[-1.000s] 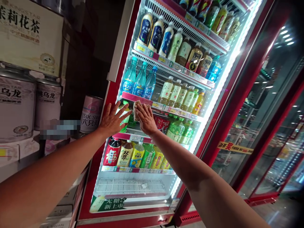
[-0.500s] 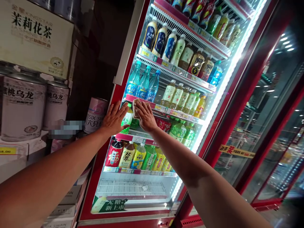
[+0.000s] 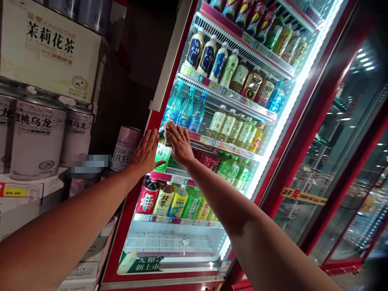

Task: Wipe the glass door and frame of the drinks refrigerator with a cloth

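My right hand (image 3: pixel 180 146) presses a small light brown cloth (image 3: pixel 169 135) flat against the glass door of a lit drinks cooler. The cloth shows around the fingertips; the palm hides the rest. To its left, my left hand (image 3: pixel 146 151) lies on the cooler's red door frame (image 3: pixel 154 120), its thumb reaching towards a green tea bottle (image 3: pixel 161 157) behind the glass, and it holds nothing. Blue-green water bottles (image 3: pixel 186 108) stand on the shelf just above my hands. Below them is a row with a red-labelled bottle (image 3: pixel 148 197).
Large cans (image 3: pixel 38 137) and a jasmine tea box (image 3: pixel 51 48) are stacked at the left. A pink and white can (image 3: pixel 124 147) stands close by my left wrist. More red-framed glass doors (image 3: pixel 330 218) extend to the right.
My right hand and the cloth have moved a little left across the glass, closer to my left hand. The view has shifted slightly, and my left hand's fingers are closer together.
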### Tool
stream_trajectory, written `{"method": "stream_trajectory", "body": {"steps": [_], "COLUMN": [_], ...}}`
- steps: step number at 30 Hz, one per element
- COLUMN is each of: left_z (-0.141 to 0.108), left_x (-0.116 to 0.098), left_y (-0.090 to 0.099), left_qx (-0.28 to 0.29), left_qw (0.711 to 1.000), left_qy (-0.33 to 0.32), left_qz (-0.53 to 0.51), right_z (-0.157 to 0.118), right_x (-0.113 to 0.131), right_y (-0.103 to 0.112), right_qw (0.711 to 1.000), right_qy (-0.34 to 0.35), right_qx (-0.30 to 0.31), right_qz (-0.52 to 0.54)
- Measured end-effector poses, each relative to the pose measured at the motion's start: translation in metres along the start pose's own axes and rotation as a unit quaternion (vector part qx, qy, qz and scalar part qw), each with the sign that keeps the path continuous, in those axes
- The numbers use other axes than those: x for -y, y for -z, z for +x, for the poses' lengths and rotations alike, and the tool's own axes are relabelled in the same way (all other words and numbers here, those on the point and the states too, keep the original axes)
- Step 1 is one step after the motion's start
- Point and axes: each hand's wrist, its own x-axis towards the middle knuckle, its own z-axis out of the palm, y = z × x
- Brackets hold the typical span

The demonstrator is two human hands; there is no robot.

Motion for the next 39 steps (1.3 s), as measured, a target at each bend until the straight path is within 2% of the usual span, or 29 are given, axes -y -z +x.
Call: {"method": "stream_trajectory", "body": {"steps": [2, 5, 7, 12, 18, 20, 25, 28, 30, 33, 36, 39], "left_z": [0.0, -0.001, 0.0, 0.0, -0.004, -0.004, -0.002, 0.001, 0.006, 0.019, 0.033, 0.041], "left_x": [0.0, 0.001, 0.001, 0.0, 0.003, 0.004, 0.006, 0.014, 0.021, 0.03, 0.03, 0.026], "left_y": [-0.001, -0.001, 0.0, -0.001, -0.006, -0.007, -0.002, 0.006, 0.012, 0.019, 0.022, 0.023], "left_qx": [-0.003, -0.006, -0.011, -0.03, -0.059, -0.057, -0.059, -0.044, -0.011, 0.035, 0.037, 0.023], "left_qw": [1.0, 1.0, 1.0, 0.999, 0.996, 0.996, 0.996, 0.997, 0.998, 0.999, 0.999, 1.0], "left_qy": [0.007, 0.021, 0.027, 0.036, 0.05, 0.05, 0.054, 0.062, 0.055, 0.028, 0.015, -0.007], "left_qz": [-0.001, -0.009, -0.011, -0.011, -0.039, -0.05, -0.039, -0.023, -0.015, -0.012, -0.004, 0.011], "right_z": [0.003, 0.006, 0.011, 0.031, 0.037, 0.041, 0.043, 0.036, 0.031, 0.027, 0.023, 0.018], "right_x": [0.004, 0.003, 0.001, 0.007, 0.017, 0.018, 0.025, 0.02, 0.012, 0.001, -0.002, -0.005], "right_y": [-0.003, -0.003, -0.001, 0.002, 0.006, 0.008, 0.003, 0.002, 0.003, 0.005, 0.005, 0.005], "right_qw": [1.0, 0.998, 0.996, 0.999, 0.992, 0.994, 1.0, 0.999, 0.998, 0.999, 0.999, 0.999], "right_qy": [0.006, 0.065, 0.081, 0.037, 0.117, 0.107, 0.015, 0.045, 0.061, 0.04, 0.024, 0.048], "right_qx": [0.0, 0.023, 0.025, -0.02, 0.042, 0.036, -0.012, 0.005, 0.002, -0.027, -0.027, 0.005], "right_qz": [0.0, -0.002, -0.003, 0.005, -0.009, -0.009, -0.006, -0.003, -0.002, -0.001, -0.006, -0.008]}}
